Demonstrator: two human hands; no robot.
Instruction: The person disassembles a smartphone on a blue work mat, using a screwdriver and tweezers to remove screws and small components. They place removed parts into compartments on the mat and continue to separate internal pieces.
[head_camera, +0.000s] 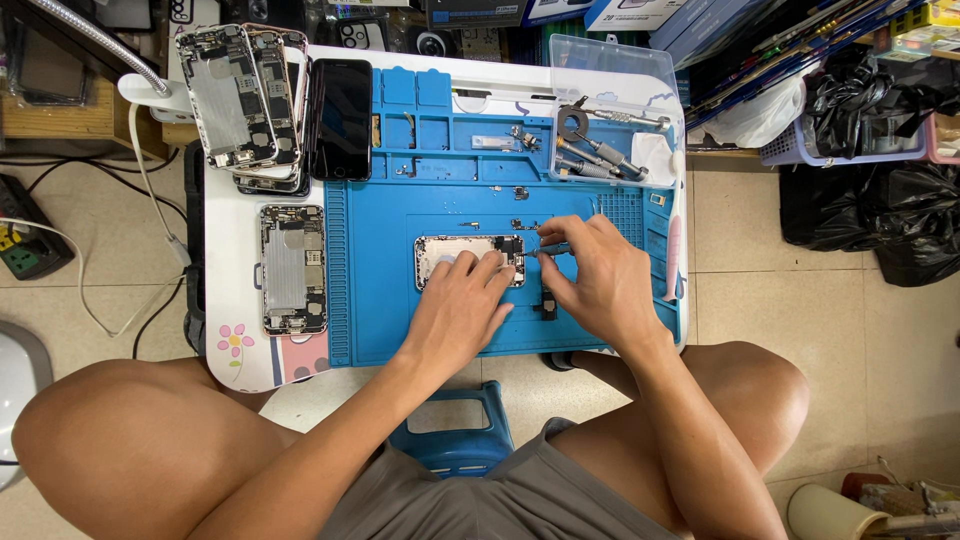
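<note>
On blue mat (400, 320) | left hand (455, 310) flat on open phone (450, 255) | right hand (600, 285) pinching tweezers (552, 249) | blue-white boxes (640, 12) behind

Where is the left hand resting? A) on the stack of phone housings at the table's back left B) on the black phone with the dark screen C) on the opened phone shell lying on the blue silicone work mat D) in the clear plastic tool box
C: the left hand lies flat on the opened phone shell in the middle of the blue silicone work mat.
</note>
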